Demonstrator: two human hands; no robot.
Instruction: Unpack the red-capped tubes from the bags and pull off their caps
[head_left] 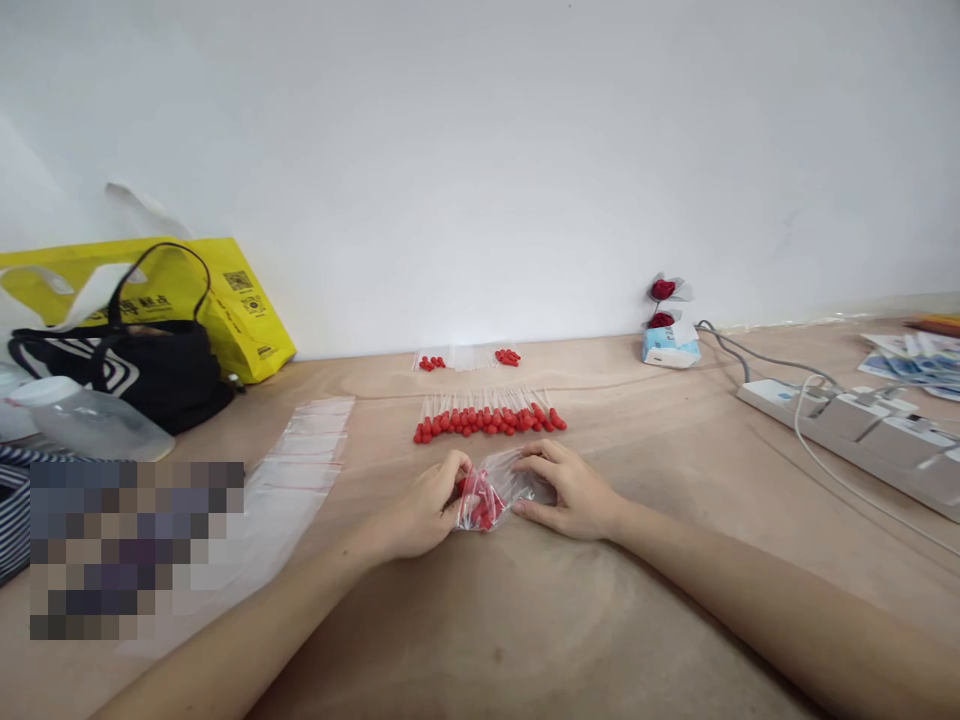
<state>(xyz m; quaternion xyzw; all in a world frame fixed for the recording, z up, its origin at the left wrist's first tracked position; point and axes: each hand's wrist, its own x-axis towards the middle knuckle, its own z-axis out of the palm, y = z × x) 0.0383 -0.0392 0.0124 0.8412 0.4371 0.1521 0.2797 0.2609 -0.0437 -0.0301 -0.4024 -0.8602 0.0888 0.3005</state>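
Observation:
A clear plastic bag point(495, 485) with several small red pieces in it lies crumpled between my hands, just above the table. My left hand point(427, 505) is closed on the bag's left end, beside the red pieces. On the right end, my right hand point(574, 490) pinches the plastic between thumb and fingers. Right behind them is a row of red-tipped pieces with thin pale stems point(487, 420). Farther back, near the wall, rest clear bags with red pieces point(508, 357). To the left, flat clear zip bags point(300, 470) are spread in an overlapping line.
At the left stand a yellow bag point(255, 320), a black bag point(165, 370) and a translucent bottle point(97, 420). A blue-white tissue pack point(670, 345) with dark red flowers point(663, 290) is by the wall. A white power strip point(855, 430) with cables lies at the right.

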